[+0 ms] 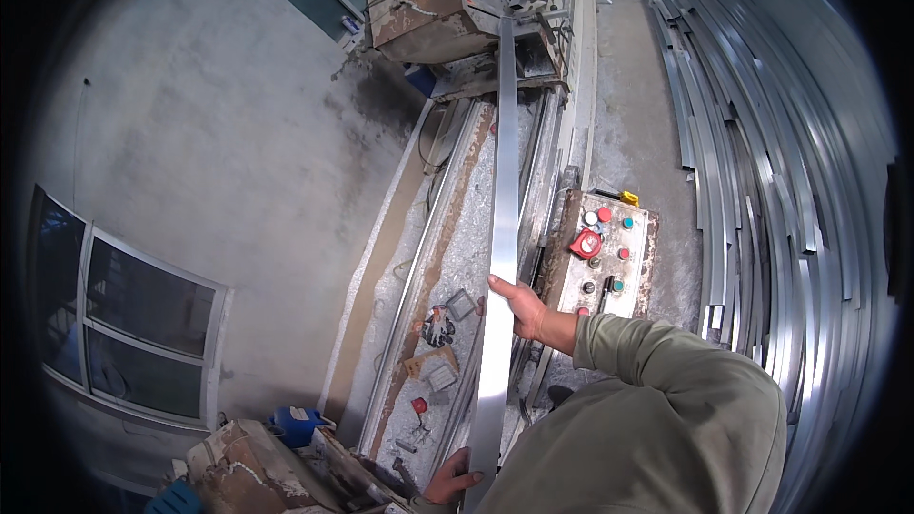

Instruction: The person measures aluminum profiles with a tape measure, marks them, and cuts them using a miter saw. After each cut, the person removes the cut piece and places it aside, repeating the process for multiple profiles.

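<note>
A long, flat-faced silver metal profile [505, 181] runs lengthwise over the bed of a machine. Its far end reaches the far machine head [433, 14], and the near end passes down beside my left hand. My right hand [526, 312] is closed round the profile about midway, thumb on the upper face, other fingers mostly hidden behind it. Lower down, my left hand [451, 480] grips the profile's left edge, its thumb against the metal and its fingers partly hidden. To the right of my right hand stands a control box [609, 262] with coloured buttons and a red round-cornered case on top.
Many long metal profiles [762, 190] lie stacked along the right. Gloves [438, 327], a cardboard piece [430, 362] and small parts lie in the machine bed among metal shavings. The near machine head [252, 471] and a blue container [297, 425] stand lower left, by the grey wall [238, 133].
</note>
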`<state>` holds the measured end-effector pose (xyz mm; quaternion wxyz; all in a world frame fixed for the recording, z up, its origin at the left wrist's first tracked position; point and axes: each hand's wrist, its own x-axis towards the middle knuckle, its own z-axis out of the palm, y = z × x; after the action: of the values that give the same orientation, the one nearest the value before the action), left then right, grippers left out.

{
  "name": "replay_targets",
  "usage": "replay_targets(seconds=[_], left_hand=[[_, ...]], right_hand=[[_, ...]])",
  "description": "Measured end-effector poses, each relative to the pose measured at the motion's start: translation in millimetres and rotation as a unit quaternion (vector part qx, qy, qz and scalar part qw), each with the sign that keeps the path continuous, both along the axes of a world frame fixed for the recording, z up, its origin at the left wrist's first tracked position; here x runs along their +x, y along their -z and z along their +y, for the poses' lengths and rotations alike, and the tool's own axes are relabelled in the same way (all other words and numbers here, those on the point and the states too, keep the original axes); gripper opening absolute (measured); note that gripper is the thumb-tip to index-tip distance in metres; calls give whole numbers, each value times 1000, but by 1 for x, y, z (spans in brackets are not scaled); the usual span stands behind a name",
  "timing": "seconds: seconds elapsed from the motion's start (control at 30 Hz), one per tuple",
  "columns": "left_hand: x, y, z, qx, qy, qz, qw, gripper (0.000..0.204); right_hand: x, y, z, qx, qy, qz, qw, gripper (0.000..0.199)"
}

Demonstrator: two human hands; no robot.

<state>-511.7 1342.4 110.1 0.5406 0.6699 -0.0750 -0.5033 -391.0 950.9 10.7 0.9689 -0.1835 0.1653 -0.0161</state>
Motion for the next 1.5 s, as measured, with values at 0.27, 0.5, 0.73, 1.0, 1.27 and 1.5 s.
replay_targets(seconds=[0.27, 0.5, 0.73, 1.0, 1.27, 1.5], left_hand=[[-62, -22, -13, 155, 43, -175, 971, 84], [-82, -61, -32, 417, 42, -421, 804, 65], [-44, -3, 24, 409, -34, -526, 745, 66], [-61, 22, 47, 476, -101, -529, 695, 63], [17, 17, 78, 474, -66, -532, 699, 66], [2, 58, 52, 497, -191, -606, 590, 66]], right_hand=[[-31, -42, -50, -63, 139, 65, 986, 55], [46, 17, -77, -94, 162, 133, 973, 62], [35, 27, -103, -129, -80, 133, 979, 66], [-10, 32, -124, -272, -96, 214, 933, 93], [-71, 81, -176, -273, -117, 211, 931, 40], [-109, 56, -155, -421, -19, 272, 865, 38]])
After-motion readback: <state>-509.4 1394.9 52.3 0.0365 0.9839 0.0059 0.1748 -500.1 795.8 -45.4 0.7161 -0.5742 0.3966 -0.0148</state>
